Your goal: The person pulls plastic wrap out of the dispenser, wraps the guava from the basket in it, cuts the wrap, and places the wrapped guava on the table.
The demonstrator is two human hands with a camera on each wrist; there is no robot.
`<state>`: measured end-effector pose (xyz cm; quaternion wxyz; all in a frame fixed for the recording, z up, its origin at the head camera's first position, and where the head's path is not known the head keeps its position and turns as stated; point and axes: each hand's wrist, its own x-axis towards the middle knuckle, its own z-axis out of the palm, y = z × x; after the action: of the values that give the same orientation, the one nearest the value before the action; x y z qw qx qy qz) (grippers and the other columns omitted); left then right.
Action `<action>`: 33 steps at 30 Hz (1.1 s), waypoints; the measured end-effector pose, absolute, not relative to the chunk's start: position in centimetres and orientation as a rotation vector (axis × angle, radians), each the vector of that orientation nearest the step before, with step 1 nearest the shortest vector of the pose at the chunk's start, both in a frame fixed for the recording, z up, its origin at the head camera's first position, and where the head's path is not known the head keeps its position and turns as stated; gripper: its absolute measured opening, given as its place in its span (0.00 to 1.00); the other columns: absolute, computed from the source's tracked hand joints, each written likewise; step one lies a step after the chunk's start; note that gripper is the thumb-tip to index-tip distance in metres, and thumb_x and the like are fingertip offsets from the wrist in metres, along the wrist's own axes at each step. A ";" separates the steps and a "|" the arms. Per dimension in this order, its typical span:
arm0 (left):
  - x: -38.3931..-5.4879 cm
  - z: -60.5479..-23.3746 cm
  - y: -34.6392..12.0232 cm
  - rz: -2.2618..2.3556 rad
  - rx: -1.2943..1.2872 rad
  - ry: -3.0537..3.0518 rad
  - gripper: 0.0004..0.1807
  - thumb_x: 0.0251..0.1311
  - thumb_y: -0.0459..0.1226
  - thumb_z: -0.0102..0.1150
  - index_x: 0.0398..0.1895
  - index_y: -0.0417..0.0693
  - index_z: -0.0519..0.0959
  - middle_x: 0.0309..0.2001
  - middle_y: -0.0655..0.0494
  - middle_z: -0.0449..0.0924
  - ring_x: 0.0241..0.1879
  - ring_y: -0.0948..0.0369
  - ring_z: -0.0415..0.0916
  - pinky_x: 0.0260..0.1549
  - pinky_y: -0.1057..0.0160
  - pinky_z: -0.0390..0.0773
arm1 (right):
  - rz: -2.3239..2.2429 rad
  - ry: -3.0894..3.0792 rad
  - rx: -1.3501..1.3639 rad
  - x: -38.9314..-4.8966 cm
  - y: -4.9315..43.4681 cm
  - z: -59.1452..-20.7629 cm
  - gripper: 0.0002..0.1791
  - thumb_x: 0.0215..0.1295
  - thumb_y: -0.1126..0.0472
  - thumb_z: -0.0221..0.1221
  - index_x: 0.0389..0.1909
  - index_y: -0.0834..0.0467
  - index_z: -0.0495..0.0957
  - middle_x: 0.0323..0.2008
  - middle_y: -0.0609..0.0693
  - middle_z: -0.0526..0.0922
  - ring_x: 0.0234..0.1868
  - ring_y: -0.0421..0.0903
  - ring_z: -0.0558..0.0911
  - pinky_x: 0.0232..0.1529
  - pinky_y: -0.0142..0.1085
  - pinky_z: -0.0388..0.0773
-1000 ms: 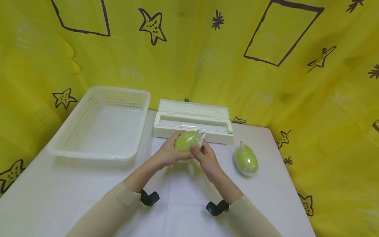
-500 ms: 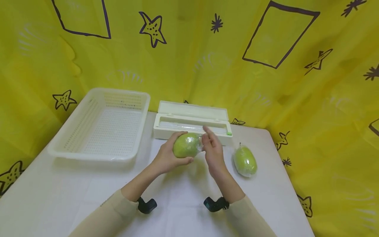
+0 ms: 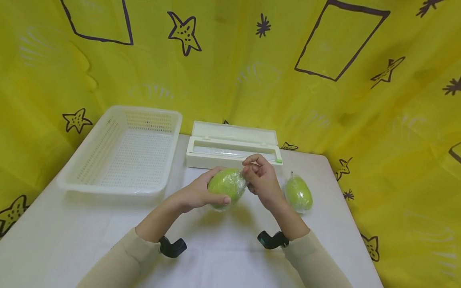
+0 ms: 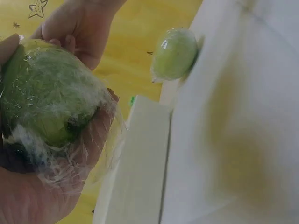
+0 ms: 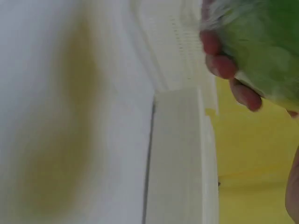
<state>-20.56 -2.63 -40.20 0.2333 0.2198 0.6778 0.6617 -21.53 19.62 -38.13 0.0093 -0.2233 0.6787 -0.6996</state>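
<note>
A green oval fruit [image 3: 227,185], perhaps a mango, is wrapped in clear cling film and raised above the table. My left hand [image 3: 198,194] grips it from the left, its thumb across the near side. In the left wrist view, loose, crumpled cling film [image 4: 65,170] hangs at the fruit's underside. At the fruit's right end my right hand [image 3: 264,182] has its fingers curled, with thumb and fingertips pinching the film there. A second wrapped green fruit [image 3: 299,194] lies on the table beyond my right wrist, a small film twist at its top.
A white perforated basket [image 3: 169,160] stands at the back left. Behind my hands is a white cling film box [image 3: 205,162], its lid raised and a film roll [image 3: 230,153] inside. A yellow patterned curtain [image 3: 223,80] borders the white table [image 3: 223,260].
The held fruit has come down slightly and tilted, its film-twisted end now under my right fingers. My right hand first moved away with fingers extended, then curled in at that end.
</note>
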 end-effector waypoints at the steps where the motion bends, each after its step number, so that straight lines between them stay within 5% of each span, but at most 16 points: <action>1: -20.7 -40.1 -2.6 1.816 0.598 1.876 0.39 0.51 0.38 0.74 0.67 0.54 0.66 0.54 0.45 0.74 0.51 0.50 0.73 0.46 0.54 0.80 | -2.186 2.083 -0.629 -21.4 19.8 -38.0 0.13 0.68 0.48 0.62 0.35 0.53 0.76 0.20 0.42 0.73 0.17 0.35 0.69 0.15 0.25 0.64; 6: -20.9 -40.3 -2.6 1.765 0.539 1.973 0.39 0.50 0.37 0.75 0.66 0.56 0.67 0.55 0.47 0.74 0.52 0.50 0.72 0.46 0.54 0.79 | -2.022 2.261 -0.581 -21.1 20.1 -38.0 0.05 0.69 0.65 0.61 0.32 0.61 0.78 0.24 0.50 0.79 0.18 0.40 0.77 0.17 0.28 0.74; 8: -20.9 -40.7 -2.8 1.743 0.508 2.009 0.40 0.50 0.38 0.76 0.67 0.57 0.67 0.56 0.47 0.74 0.53 0.50 0.72 0.47 0.55 0.78 | -1.924 2.361 -0.584 -21.2 19.9 -38.4 0.08 0.70 0.61 0.61 0.35 0.64 0.78 0.29 0.54 0.80 0.23 0.42 0.79 0.23 0.30 0.79; 11: -20.8 -41.5 -3.4 1.755 0.464 2.001 0.45 0.50 0.39 0.76 0.71 0.60 0.62 0.59 0.46 0.71 0.53 0.51 0.72 0.48 0.55 0.78 | -1.871 2.330 -0.601 -21.3 19.7 -39.0 0.23 0.68 0.48 0.62 0.54 0.61 0.77 0.48 0.59 0.80 0.39 0.45 0.82 0.38 0.37 0.85; 14: -20.8 -42.1 -4.0 1.787 0.473 1.881 0.57 0.50 0.40 0.77 0.78 0.67 0.49 0.62 0.42 0.69 0.53 0.50 0.74 0.48 0.55 0.79 | -1.837 2.116 -0.610 -21.4 19.5 -39.3 0.40 0.62 0.39 0.64 0.72 0.51 0.65 0.64 0.62 0.71 0.50 0.49 0.82 0.49 0.43 0.83; 17: -20.9 -42.6 -4.4 1.858 0.456 1.748 0.68 0.49 0.45 0.78 0.79 0.74 0.33 0.66 0.38 0.66 0.54 0.48 0.76 0.52 0.53 0.78 | -1.784 2.001 -0.610 -21.3 19.3 -39.5 0.44 0.61 0.40 0.66 0.74 0.50 0.62 0.65 0.62 0.70 0.50 0.48 0.82 0.49 0.42 0.83; 20: -20.8 -43.0 -4.6 1.976 0.376 1.631 0.57 0.63 0.55 0.63 0.79 0.71 0.29 0.72 0.35 0.61 0.64 0.45 0.69 0.64 0.48 0.69 | -1.849 2.037 -0.580 -21.1 19.3 -39.5 0.36 0.65 0.45 0.65 0.69 0.56 0.69 0.62 0.59 0.74 0.47 0.47 0.82 0.47 0.40 0.83; 23: -20.4 -43.0 -4.5 2.118 0.286 1.415 0.42 0.73 0.63 0.33 0.81 0.59 0.35 0.77 0.36 0.50 0.75 0.43 0.52 0.73 0.45 0.52 | -1.945 2.134 -0.563 -21.0 19.3 -39.4 0.32 0.67 0.48 0.63 0.68 0.57 0.70 0.63 0.57 0.73 0.50 0.46 0.80 0.48 0.37 0.82; 25: -20.1 -42.7 -4.1 2.189 0.265 1.266 0.41 0.74 0.64 0.19 0.81 0.51 0.37 0.79 0.39 0.44 0.78 0.45 0.42 0.75 0.47 0.44 | -1.986 2.180 -0.567 -20.9 19.1 -39.5 0.31 0.68 0.52 0.63 0.69 0.57 0.70 0.65 0.57 0.71 0.53 0.47 0.79 0.50 0.36 0.81; 29: -19.3 -41.7 -2.6 2.329 0.226 1.045 0.40 0.75 0.61 0.14 0.79 0.44 0.40 0.79 0.42 0.40 0.79 0.51 0.36 0.76 0.52 0.40 | -1.993 2.332 -0.566 -20.6 18.3 -39.9 0.28 0.67 0.62 0.64 0.67 0.55 0.72 0.62 0.57 0.74 0.54 0.50 0.76 0.48 0.35 0.82; 33: -18.8 -40.8 -1.0 2.437 0.141 1.043 0.33 0.78 0.56 0.17 0.72 0.43 0.48 0.75 0.46 0.47 0.77 0.55 0.41 0.76 0.55 0.42 | -1.892 2.639 -0.690 -19.9 17.1 -40.4 0.31 0.59 0.63 0.71 0.64 0.52 0.75 0.57 0.54 0.80 0.48 0.50 0.80 0.43 0.35 0.82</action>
<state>-18.80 -1.05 -40.80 0.2411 0.0516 0.3813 0.8910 -19.85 17.13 -40.44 -0.0889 -0.2069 0.7919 -0.5676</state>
